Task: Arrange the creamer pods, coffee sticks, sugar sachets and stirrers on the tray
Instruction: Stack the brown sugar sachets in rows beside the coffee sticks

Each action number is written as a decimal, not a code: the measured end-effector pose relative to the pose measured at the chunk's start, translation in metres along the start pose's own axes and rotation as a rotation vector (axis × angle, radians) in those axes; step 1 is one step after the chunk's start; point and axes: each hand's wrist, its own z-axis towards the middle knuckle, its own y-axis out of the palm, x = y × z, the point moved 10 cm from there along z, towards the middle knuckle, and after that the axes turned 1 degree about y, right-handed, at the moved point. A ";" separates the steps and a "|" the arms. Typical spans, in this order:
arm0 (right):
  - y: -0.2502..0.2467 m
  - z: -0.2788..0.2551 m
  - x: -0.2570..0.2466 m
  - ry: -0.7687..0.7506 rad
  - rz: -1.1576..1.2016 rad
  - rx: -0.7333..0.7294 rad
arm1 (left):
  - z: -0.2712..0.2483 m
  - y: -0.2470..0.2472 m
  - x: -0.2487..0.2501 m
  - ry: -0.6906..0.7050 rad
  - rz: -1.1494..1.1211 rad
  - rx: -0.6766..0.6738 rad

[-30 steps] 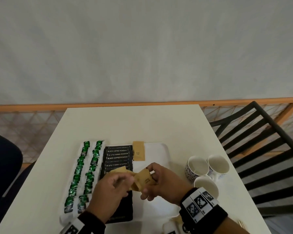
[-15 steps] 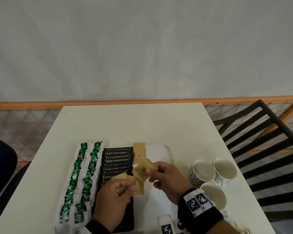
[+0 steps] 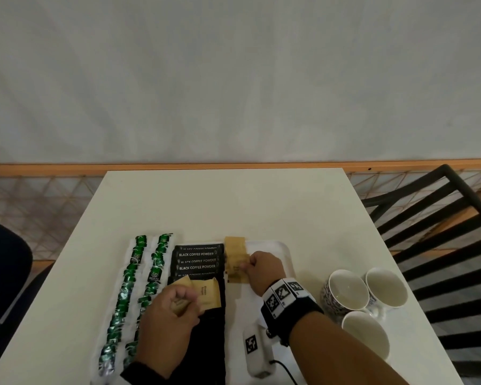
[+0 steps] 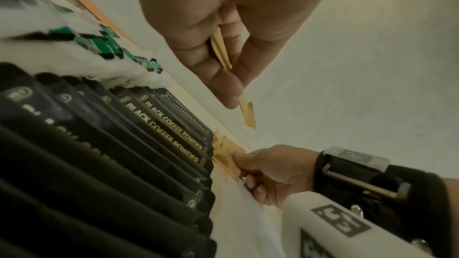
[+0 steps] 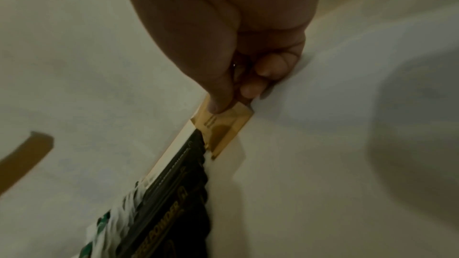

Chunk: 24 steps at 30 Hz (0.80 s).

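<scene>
A person's right hand (image 3: 264,269) pinches a flat tan paper sugar sachet (image 3: 236,270) by its right edge between thumb and fingertips, setting it down on the white plastic tray (image 3: 285,254) just right of the overlapping row of black coffee-powder sticks (image 3: 197,261) and partly over another tan sachet (image 3: 234,245) lying at the tray's far edge. The left hand (image 3: 170,322) hovers above the nearer black sticks with its fingers curled round a small fan of spare tan sachets (image 3: 207,294) — the left wrist view shows their thin edges squeezed between thumb and forefinger. Two columns of green-and-white packets (image 3: 139,279) run down the tray's left side, and three white ceramic mugs (image 3: 364,304) stand on the cream table (image 3: 233,204) to the right, well apart from the tray. The sachets look light and thin, limp enough to bend and slick enough to slide over one another; they are probably best taken by one short edge or a corner in a light pinch, since squeezing the filled middle could crumple or split the paper. No stirrers are clearly visible, so by the look of it the arrangement is partway done.
</scene>
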 end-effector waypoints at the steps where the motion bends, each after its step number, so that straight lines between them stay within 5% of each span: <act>1: 0.002 0.001 -0.001 0.001 -0.020 -0.003 | 0.001 0.000 0.000 -0.003 -0.012 -0.003; 9: 0.005 -0.001 -0.009 -0.007 -0.101 0.026 | 0.006 0.001 -0.004 -0.039 -0.069 -0.001; 13: 0.004 -0.004 -0.004 0.035 0.060 0.064 | 0.006 -0.001 0.000 -0.039 -0.095 0.015; 17: -0.006 -0.022 -0.021 -0.113 0.228 0.083 | 0.006 -0.001 0.002 -0.024 -0.091 0.017; 24: 0.039 -0.075 -0.046 -0.192 0.787 -0.486 | 0.000 0.019 0.004 0.031 -0.061 -0.044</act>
